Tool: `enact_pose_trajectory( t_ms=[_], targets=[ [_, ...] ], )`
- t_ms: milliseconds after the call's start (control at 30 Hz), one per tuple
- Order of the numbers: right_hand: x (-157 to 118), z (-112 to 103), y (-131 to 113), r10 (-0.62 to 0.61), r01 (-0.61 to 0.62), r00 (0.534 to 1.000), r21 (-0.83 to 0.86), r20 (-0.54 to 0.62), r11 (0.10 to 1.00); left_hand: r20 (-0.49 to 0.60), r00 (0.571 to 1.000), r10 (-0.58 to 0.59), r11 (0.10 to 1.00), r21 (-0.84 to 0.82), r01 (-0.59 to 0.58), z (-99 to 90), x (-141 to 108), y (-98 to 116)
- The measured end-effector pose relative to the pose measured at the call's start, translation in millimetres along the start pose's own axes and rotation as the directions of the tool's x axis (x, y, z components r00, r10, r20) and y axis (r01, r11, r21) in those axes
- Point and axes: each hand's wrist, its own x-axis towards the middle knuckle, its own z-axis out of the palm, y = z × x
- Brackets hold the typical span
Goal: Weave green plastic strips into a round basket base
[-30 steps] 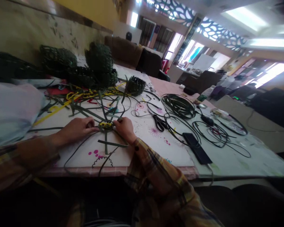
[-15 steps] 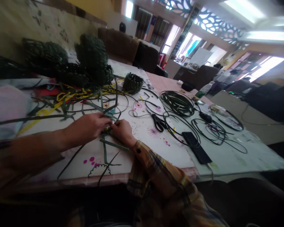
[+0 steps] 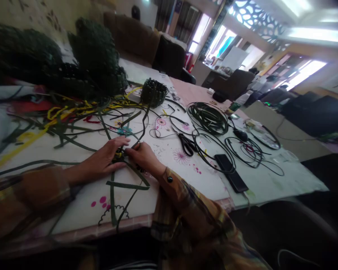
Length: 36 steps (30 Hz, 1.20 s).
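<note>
Dark green flat strips cross in a small woven piece with a bit of yellow at its middle, low over the white table cover. My left hand has this piece between its thumb and fingers, from the left. On the other side my right hand is closed, thumb and forefinger pinching at the piece's right edge; the exact strip between them is partly hidden. Loose strip ends stick out around both hands, and one folded strip hangs toward the table's near edge.
Black scissors lie right of my hands, near a coil of green strip and a black phone-like slab. Behind stand a small woven basket and larger dark green baskets. Yellow strips lie tangled at left.
My left hand has gone from a pinch above the woven piece to a wider grip around its left side. The piece has turned or shifted slightly left; the view has shifted too.
</note>
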Motion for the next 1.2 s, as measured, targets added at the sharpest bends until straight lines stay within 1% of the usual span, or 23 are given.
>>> enact_pose_trajectory(
  t_ms=[100,167,233,267,367,433,500,600,700,800,900,967,1100,1200],
  targets=[
    [0,-1,0,0.024,-0.025,0.999,0.023,0.033,0.999,0.054,0.999,0.003,0.999,-0.04,-0.001,-1.1,-3,-1],
    [0,0,2,0.037,-0.037,0.999,0.023,0.031,0.999,0.094,0.996,0.01,1.0,0.013,-0.012,1.1,-7,-4],
    [-2,0,5,0.043,-0.043,0.999,0.022,0.015,0.999,0.129,0.992,0.004,0.994,0.105,-0.018,5.0,-9,-5],
    [-4,-1,7,0.027,-0.027,1.0,0.035,0.015,0.999,0.142,0.99,-0.005,0.988,0.151,-0.016,7.0,-10,-6],
    [-9,-5,14,-0.082,0.074,0.995,0.121,0.058,0.99,0.169,0.985,-0.046,0.97,0.243,0.003,10.9,-11,-4],
    [-12,-7,17,-0.125,0.112,0.989,0.149,0.08,0.982,0.162,0.984,-0.069,0.964,0.265,0.023,11.0,-10,-2],
    [-12,-7,20,-0.101,0.092,0.993,0.135,0.06,0.987,0.147,0.986,-0.079,0.967,0.252,0.04,9.7,-9,0],
    [-9,-3,22,-0.054,0.051,0.998,0.13,0.02,0.99,0.145,0.987,-0.065,0.98,0.198,0.036,7.0,-8,0],
    [-9,-3,21,-0.068,0.065,0.998,0.142,0.015,0.988,0.162,0.986,-0.04,0.985,0.174,0.012,5.6,-8,-4],
    [-12,-9,17,-0.084,0.081,0.996,0.09,0.033,0.993,0.16,0.987,-0.036,0.983,0.184,0.006,5.9,-7,-4],
    [-17,-15,12,-0.098,0.097,0.992,0.023,0.076,0.995,0.143,0.987,-0.07,0.979,0.2,0.04,6.7,-6,1],
    [-20,-16,11,-0.097,0.097,0.992,0.01,0.085,0.995,0.129,0.988,-0.086,0.976,0.211,0.058,7.3,-4,5],
    [-21,-13,14,-0.077,0.074,0.994,0.034,0.082,0.997,0.077,0.994,-0.082,0.971,0.233,0.062,9.0,-3,8],
    [-21,-9,16,-0.106,0.106,0.993,-0.005,0.054,0.994,0.066,0.995,-0.077,0.972,0.226,0.061,9.5,-4,6]
  ],
)
